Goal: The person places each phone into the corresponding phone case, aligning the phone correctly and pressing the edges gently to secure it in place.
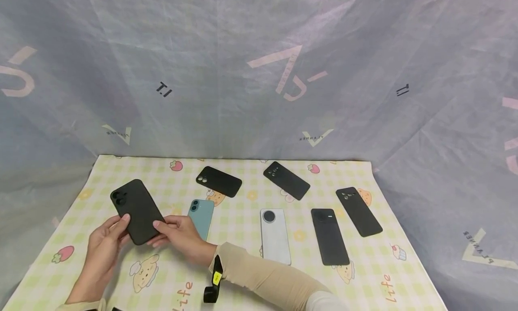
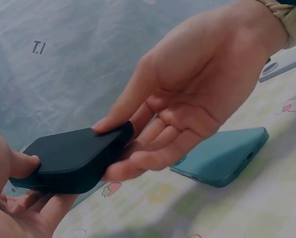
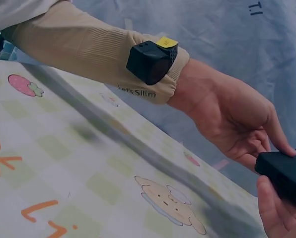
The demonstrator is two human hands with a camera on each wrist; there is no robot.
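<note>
A black phone [image 1: 141, 214], apparently inside a black case, is held up over the left of the table, its camera side facing up. My left hand [image 1: 102, 248] grips its left edge, with the thumb on the back. On the opposite edge, my right hand [image 1: 184, 236] pinches it near the lower corner, thumb on top. The left wrist view shows the held phone [image 2: 71, 153] edge-on, fingers beneath it. A teal phone [image 1: 201, 214] lies on the cloth just behind my right hand, partly hidden by it.
Black phone cases with camera cutouts lie behind: one case [image 1: 220, 182] at centre-left, another case [image 1: 287, 180] in the middle, a third case [image 1: 360, 213] at right. A white phone [image 1: 276, 239] and a dark phone [image 1: 330, 239] lie nearer. A grey curtain [image 1: 226, 77] hangs behind the table.
</note>
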